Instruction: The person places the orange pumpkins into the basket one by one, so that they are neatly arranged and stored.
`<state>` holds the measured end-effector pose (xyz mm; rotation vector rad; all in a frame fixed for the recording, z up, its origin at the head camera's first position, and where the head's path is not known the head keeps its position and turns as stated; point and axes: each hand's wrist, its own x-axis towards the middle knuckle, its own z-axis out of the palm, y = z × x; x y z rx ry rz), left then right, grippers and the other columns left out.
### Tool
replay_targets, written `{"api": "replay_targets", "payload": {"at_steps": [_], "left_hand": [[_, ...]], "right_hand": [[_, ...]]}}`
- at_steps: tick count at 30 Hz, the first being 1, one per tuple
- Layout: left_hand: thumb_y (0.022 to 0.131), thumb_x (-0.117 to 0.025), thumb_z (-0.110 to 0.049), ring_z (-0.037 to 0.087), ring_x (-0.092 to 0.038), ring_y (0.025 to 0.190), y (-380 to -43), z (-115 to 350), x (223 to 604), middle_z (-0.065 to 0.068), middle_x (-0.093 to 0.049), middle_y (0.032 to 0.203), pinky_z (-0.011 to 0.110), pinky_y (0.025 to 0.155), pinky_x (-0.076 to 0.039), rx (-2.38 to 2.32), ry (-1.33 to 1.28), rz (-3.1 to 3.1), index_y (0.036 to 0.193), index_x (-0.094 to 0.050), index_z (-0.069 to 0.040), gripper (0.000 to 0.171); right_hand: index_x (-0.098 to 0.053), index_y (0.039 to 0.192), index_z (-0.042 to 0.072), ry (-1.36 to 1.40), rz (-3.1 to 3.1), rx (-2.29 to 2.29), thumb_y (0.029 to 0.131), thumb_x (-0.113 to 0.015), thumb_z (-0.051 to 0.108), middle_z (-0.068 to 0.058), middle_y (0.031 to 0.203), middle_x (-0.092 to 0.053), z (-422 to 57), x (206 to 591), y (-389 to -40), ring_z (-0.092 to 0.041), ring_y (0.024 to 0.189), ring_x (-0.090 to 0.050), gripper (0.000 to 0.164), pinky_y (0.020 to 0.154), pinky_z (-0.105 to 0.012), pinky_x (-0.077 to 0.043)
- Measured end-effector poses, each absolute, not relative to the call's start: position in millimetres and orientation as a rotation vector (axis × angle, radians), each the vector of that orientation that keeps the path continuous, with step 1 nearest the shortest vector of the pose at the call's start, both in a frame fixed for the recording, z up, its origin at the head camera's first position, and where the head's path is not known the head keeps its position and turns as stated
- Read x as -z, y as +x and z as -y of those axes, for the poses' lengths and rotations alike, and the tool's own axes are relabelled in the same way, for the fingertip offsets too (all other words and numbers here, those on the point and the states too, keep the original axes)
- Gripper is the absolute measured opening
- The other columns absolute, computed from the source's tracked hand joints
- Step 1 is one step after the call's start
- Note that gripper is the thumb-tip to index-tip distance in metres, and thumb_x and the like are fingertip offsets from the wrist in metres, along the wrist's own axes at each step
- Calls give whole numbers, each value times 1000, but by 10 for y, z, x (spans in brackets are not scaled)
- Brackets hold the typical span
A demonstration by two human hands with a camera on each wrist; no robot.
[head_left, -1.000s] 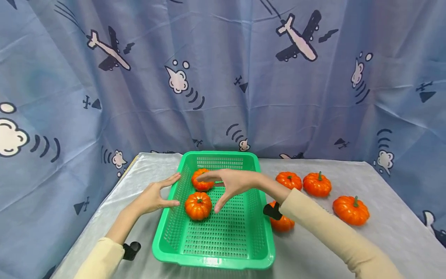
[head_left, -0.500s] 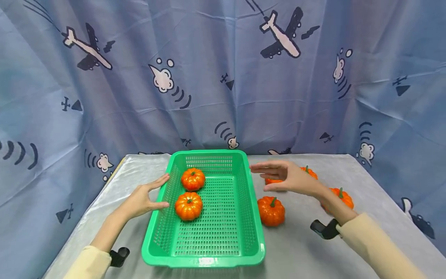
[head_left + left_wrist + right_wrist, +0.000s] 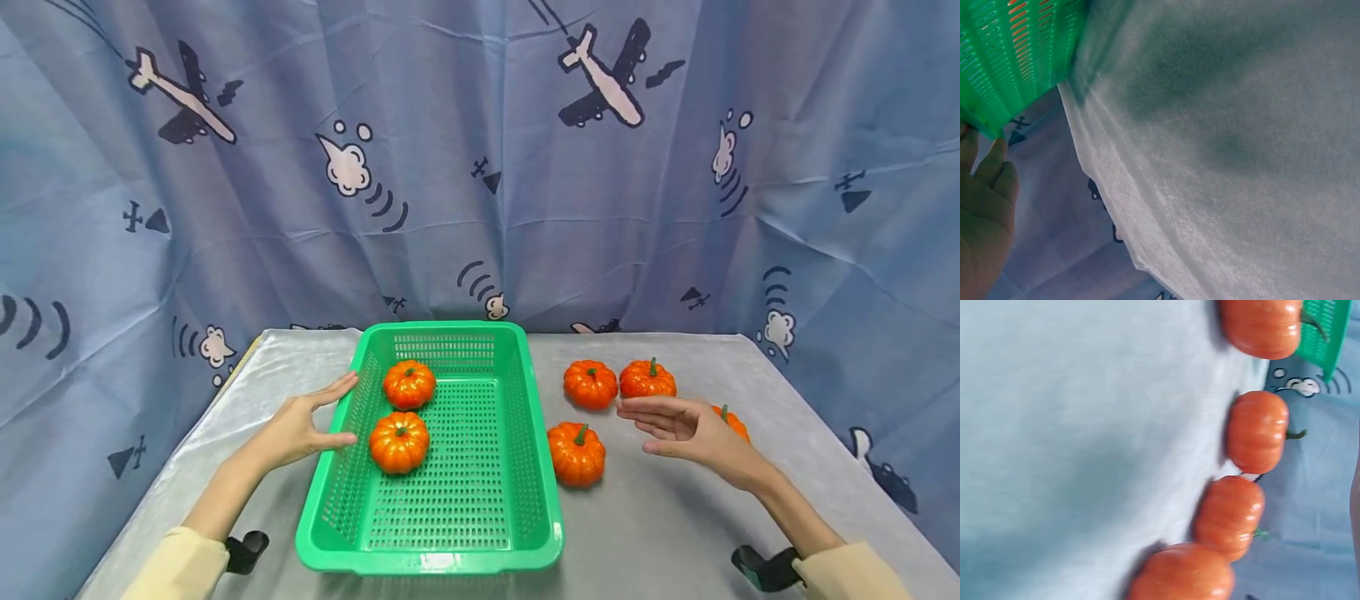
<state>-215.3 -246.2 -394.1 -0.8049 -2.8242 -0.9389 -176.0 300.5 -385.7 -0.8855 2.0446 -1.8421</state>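
Note:
A green plastic basket (image 3: 431, 562) holds two orange pumpkins, a rear one (image 3: 408, 384) and a front one (image 3: 399, 442), both along its left side. At the left rim is my left hand (image 3: 296, 429), its fingers and thumb spread; the left wrist view shows its fingertips right at the rim. My right hand (image 3: 690, 429) is over the table right of the basket, fingers extended and thumb apart, holding nothing. Near it are a pumpkin with an upright stem (image 3: 647, 379) and another (image 3: 731, 423), partly hidden behind the hand.
Close to the basket's right side sits a pumpkin (image 3: 576, 454), with one more (image 3: 590, 384) behind it. A pale cloth covers the table (image 3: 637, 533). Behind the table hangs a blue curtain (image 3: 435, 100) printed with airplanes.
My right hand has moved from over the basket to the right, across the rim, and lower over the table near the pumpkins. My left hand stays at the left rim. The head view has shifted slightly.

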Motion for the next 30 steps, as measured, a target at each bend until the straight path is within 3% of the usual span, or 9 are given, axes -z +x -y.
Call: {"api": "replay_targets", "payload": {"at_steps": [12, 22, 30], "left_hand": [[79, -80, -28, 41, -46, 126, -2176, 2441, 3944, 12, -33, 152, 58, 99, -40, 953, -820, 2826, 146, -39, -6, 82], [78, -80, -29, 43, -40, 130, -2178, 2466, 3965, 13, -33, 152, 60, 101, -36, 939, -810, 2822, 146, -39, -7, 82], [77, -80, -29, 43, -40, 130, -2175, 2454, 3957, 13, -33, 151, 60, 101, -37, 948, -812, 2814, 146, -40, -6, 83]], "right_hand": [[-30, 140, -16, -815, -1873, 1920, 90, -46, -19, 0, 141, -52, -3289, 4308, -1603, -12, 129, -47, 53, 101, -28, -42], [-28, 143, -12, -708, -1705, 1904, 91, -48, -18, 2, 144, -49, -3340, 4525, -1546, -10, 131, -45, 57, 103, -26, -39], [-9, 147, -12, -749, -1668, 1769, 90, -52, -16, 8, 151, -37, -3282, 4484, -1634, -6, 136, -36, 72, 106, -23, -35]]}}
